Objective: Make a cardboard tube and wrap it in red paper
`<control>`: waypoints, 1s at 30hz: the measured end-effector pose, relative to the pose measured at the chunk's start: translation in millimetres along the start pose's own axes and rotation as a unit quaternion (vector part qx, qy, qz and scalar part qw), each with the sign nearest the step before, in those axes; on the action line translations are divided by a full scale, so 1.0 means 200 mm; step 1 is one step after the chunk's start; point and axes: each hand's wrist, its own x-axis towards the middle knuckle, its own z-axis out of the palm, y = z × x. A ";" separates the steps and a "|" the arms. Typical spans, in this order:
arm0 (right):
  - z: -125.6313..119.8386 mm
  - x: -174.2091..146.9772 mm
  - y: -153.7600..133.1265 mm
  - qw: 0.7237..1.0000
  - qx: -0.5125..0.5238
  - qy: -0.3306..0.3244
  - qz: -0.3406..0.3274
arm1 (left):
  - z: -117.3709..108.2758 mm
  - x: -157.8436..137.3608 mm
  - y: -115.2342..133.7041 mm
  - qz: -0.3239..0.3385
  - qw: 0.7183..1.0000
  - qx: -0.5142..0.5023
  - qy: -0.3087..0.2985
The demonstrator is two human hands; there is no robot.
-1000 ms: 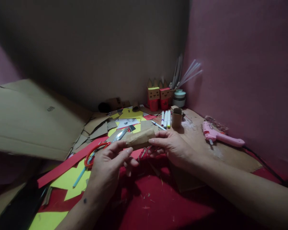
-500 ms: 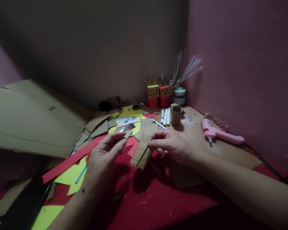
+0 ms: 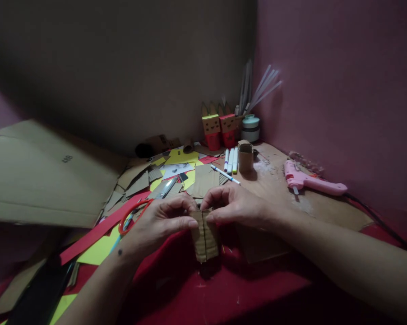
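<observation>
A small folded piece of corrugated cardboard (image 3: 206, 241), with a seam running down its middle, is held upright over the red tabletop (image 3: 203, 293). My left hand (image 3: 168, 216) pinches its top left edge between thumb and fingers. On the other side of the seam, my right hand (image 3: 239, 207) grips the top right edge in the same way. Scissors with orange handles (image 3: 124, 219) lie just beyond my left wrist, partly hidden by it. A flat cardboard sheet (image 3: 261, 246) lies under my right forearm.
A pink glue gun (image 3: 312, 181) lies at the right. Several markers (image 3: 230, 161) and a small cardboard box (image 3: 246, 158) stand or lie behind my hands. Two red-bodied cardboard figures (image 3: 211, 131) stand by the wall. Paper scraps (image 3: 97, 247) cover the left; a large carton (image 3: 48, 176) rises there.
My left hand has moved right and taken hold of the cardboard piece. The piece has turned from slanted to upright, and the scissors' handles now show more.
</observation>
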 end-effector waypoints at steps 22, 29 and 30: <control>0.09 -0.10 -0.05 0.976 -0.103 0.052 -0.184 | 0.06 -0.12 0.07 0.136 0.972 0.160 0.100; 0.07 -0.03 -0.01 0.995 0.059 0.080 -0.033 | 0.06 -0.06 0.00 -0.040 0.948 -0.218 0.229; 0.08 -0.03 0.00 0.993 0.106 0.056 -0.016 | 0.07 -0.05 -0.01 -0.051 0.940 -0.246 0.232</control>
